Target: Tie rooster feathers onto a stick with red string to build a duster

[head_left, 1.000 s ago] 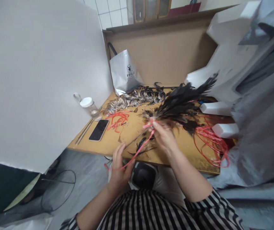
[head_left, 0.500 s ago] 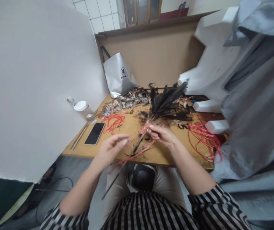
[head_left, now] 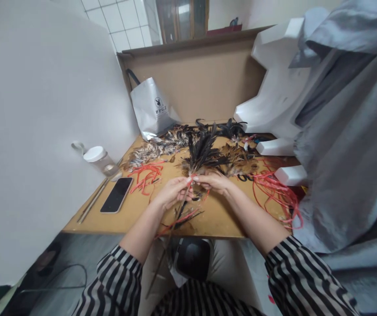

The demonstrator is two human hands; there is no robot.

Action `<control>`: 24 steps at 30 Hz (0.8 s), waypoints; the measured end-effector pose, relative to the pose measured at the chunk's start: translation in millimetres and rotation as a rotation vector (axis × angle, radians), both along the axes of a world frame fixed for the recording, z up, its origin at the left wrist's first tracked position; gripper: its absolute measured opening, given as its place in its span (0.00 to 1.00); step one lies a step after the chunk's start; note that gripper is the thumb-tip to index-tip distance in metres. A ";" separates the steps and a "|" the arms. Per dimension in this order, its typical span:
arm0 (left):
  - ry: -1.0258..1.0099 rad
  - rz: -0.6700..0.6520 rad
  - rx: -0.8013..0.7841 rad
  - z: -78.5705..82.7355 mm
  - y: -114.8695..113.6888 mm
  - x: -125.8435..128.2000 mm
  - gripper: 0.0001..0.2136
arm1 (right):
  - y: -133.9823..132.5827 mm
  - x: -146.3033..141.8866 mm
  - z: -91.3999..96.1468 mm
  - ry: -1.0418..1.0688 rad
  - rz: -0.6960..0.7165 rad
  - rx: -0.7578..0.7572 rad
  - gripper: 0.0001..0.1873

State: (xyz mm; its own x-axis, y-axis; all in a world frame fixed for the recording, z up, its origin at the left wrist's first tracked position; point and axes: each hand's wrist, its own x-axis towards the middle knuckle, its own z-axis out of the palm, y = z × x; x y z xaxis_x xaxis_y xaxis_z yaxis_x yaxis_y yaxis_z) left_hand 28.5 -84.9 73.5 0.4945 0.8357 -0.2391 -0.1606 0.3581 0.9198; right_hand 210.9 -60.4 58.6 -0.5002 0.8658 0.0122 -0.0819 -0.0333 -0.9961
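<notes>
A feather duster (head_left: 203,151), dark feathers bunched round the upper end of a thin stick (head_left: 166,254), stands tilted in front of me. Red plastic string (head_left: 193,176) wraps the base of its feathers. From the left, my left hand (head_left: 177,192) pinches that string against the stick. My right hand (head_left: 215,181) pinches at the same binding from the right, its fingertips almost touching the left ones. The stick's lower end runs past the table edge over my lap. Fingers partly hide the binding.
Loose feathers (head_left: 162,147) lie along the back. Red string piles rest left (head_left: 147,175) and right (head_left: 277,193). A phone (head_left: 116,195), sticks (head_left: 92,201) and a lidded jar (head_left: 101,160) are at left. A silver bag (head_left: 152,107) leans behind; white foam (head_left: 274,87) borders the right.
My left hand has moved from open beside the stick to pinching the binding. My right hand has stayed at it. The feathers now stand more upright, and the view has shifted slightly.
</notes>
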 end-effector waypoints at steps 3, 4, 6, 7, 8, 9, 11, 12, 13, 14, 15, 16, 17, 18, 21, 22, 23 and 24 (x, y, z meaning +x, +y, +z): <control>0.032 -0.040 0.028 -4.2 6.6 1.3 0.14 | 7.9 0.0 -6.5 0.005 -0.005 0.036 0.18; 0.044 -0.053 0.047 -5.7 8.2 1.3 0.14 | 10.0 -0.5 -9.4 0.011 -0.005 0.036 0.18; 0.054 -0.066 0.078 -8.7 10.9 1.0 0.13 | 13.1 -2.2 -15.7 0.040 0.003 0.004 0.17; 0.050 -0.068 0.087 -10.1 12.4 0.8 0.13 | 14.1 -3.0 -18.7 0.066 0.000 -0.020 0.17; 0.039 -0.067 0.090 -11.3 14.4 0.4 0.14 | 14.7 -3.4 -21.0 0.096 -0.008 -0.042 0.17; 0.021 -0.063 0.089 -12.4 16.9 -0.1 0.14 | 15.2 -3.2 -22.5 0.123 -0.018 -0.063 0.17; -0.028 -0.048 0.080 -14.5 23.9 -1.8 0.14 | 15.8 0.0 -22.3 0.154 -0.059 -0.097 0.17; -0.057 -0.043 0.072 -15.8 28.4 -3.1 0.14 | 16.2 3.3 -20.9 0.148 -0.085 -0.110 0.17; -0.089 -0.041 0.059 -17.3 33.2 -4.8 0.14 | 16.8 7.7 -18.8 0.128 -0.115 -0.114 0.17; -0.123 -0.039 0.040 -19.3 38.0 -6.8 0.14 | 17.5 13.0 -16.5 0.092 -0.151 -0.106 0.17; -0.158 -0.037 0.013 -21.6 42.6 -9.2 0.13 | 18.5 19.2 -14.3 0.042 -0.191 -0.090 0.16; -0.195 -0.036 -0.023 -24.2 46.6 -12.0 0.12 | 19.6 25.8 -12.4 -0.020 -0.231 -0.071 0.15; -0.238 -0.030 -0.065 -27.0 49.9 -14.9 0.10 | 20.8 32.6 -11.3 -0.090 -0.266 -0.049 0.14; -0.289 -0.023 -0.113 -29.7 52.3 -17.9 0.09 | 22.1 39.0 -10.9 -0.165 -0.289 -0.030 0.13; -0.472 0.011 -0.227 -35.1 54.8 -26.2 0.06 | 25.5 53.4 -13.8 -0.393 -0.286 0.022 0.10; -0.522 0.029 -0.249 -35.8 54.6 -28.0 0.06 | 26.0 55.9 -15.2 -0.470 -0.272 0.052 0.09; -0.558 0.046 -0.265 -36.1 54.2 -29.2 0.08 | 26.2 57.1 -16.3 -0.555 -0.264 0.091 0.08; -0.580 0.062 -0.278 -36.1 53.9 -29.8 0.09 | 25.8 57.1 -16.9 -0.652 -0.271 0.139 0.07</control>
State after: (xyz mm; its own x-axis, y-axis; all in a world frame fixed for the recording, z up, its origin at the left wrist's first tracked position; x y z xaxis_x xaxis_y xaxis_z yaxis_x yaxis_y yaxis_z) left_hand -1.3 -31.0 37.4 0.5615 0.8121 -0.1589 -0.6318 0.5447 0.5515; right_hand 268.0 -34.6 41.7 -0.2112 0.9726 -0.0971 0.5440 0.0344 -0.8384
